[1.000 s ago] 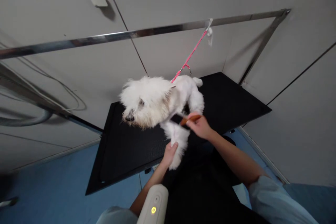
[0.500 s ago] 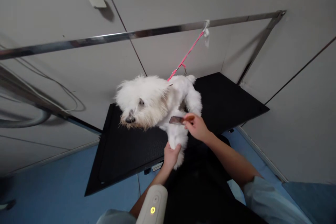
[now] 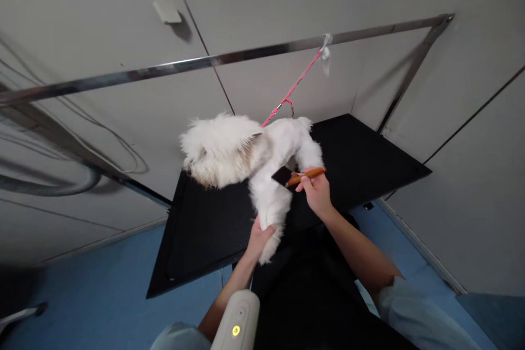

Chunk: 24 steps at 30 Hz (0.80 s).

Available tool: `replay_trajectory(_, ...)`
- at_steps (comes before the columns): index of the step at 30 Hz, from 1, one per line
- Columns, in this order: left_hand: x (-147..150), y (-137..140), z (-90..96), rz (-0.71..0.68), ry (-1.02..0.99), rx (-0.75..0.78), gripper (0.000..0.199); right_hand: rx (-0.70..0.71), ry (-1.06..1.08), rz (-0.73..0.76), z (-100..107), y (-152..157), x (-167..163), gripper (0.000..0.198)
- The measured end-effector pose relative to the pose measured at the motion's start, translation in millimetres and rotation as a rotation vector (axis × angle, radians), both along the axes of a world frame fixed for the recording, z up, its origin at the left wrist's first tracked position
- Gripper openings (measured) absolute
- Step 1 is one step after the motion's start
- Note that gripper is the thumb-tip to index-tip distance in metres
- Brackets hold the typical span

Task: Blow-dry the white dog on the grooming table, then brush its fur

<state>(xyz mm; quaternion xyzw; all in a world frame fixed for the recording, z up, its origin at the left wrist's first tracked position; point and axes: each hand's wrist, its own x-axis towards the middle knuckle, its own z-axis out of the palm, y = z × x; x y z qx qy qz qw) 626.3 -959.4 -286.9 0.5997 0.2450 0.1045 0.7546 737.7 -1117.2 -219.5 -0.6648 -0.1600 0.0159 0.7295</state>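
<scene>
A fluffy white dog (image 3: 283, 139) stands on a black grooming table (image 3: 209, 229), its head toward the left. My left hand (image 3: 259, 239) is closed around the lower part of its front leg (image 3: 270, 199), which is stretched out toward me. In my right hand (image 3: 316, 192) is a slicker brush (image 3: 305, 175) with an orange-brown handle and a dark, flat head. The brush head is beside the upper part of that leg; I cannot tell whether it touches the fur. A pink leash (image 3: 296, 85) runs from the dog's neck up to the rail.
A metal rail (image 3: 180, 67) spans above the table, with a slanting post at the right. Grey wall panels stand behind. A grey hose (image 3: 61, 188) and cables hang at the left. A pale device with a yellow light (image 3: 238, 320) fills the bottom centre. The floor (image 3: 106, 268) is blue.
The dog's head has turned further away from me. My right hand has moved slightly right and tilted the brush, so its dark face now shows. My left hand still grips the leg.
</scene>
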Motion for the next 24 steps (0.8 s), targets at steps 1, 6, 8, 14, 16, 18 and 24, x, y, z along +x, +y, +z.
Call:
replay_trajectory(1,-0.9,0.3,0.2,-0.014,0.009,-0.017,0.059,-0.024,-0.008,0.07,0.9,1.7,0.6,0.027)
replay_trajectory(6,-5.0,-0.8,-5.3,-0.019,0.056,-0.093,0.061,-0.172,0.013,0.162,5.6,4.4,10.6,0.025)
replay_trajectory(8,-5.6,-0.7,-8.7,-0.001,0.048,-0.114,0.065,-0.081,-0.035,-0.074,8.4,1.2,14.3,0.024)
replay_trajectory(14,-6.4,-0.5,-16.9,-0.023,0.056,-0.159,0.062,-0.264,-0.02,0.283,11.5,2.2,12.1,0.019)
replay_trajectory(16,-6.9,-1.3,-18.4,-0.016,0.046,-0.172,0.067,-0.196,-0.075,0.048,12.5,5.0,13.0,0.017)
replay_trajectory(18,-7.4,-1.6,-19.7,-0.006,0.042,-0.168,0.068,-0.224,-0.122,0.105,12.4,7.2,12.8,0.016)
replay_trajectory(24,-6.9,3.0,-23.3,-0.028,0.031,-0.191,0.074,-0.362,-0.182,0.152,6.3,11.5,6.9,0.014)
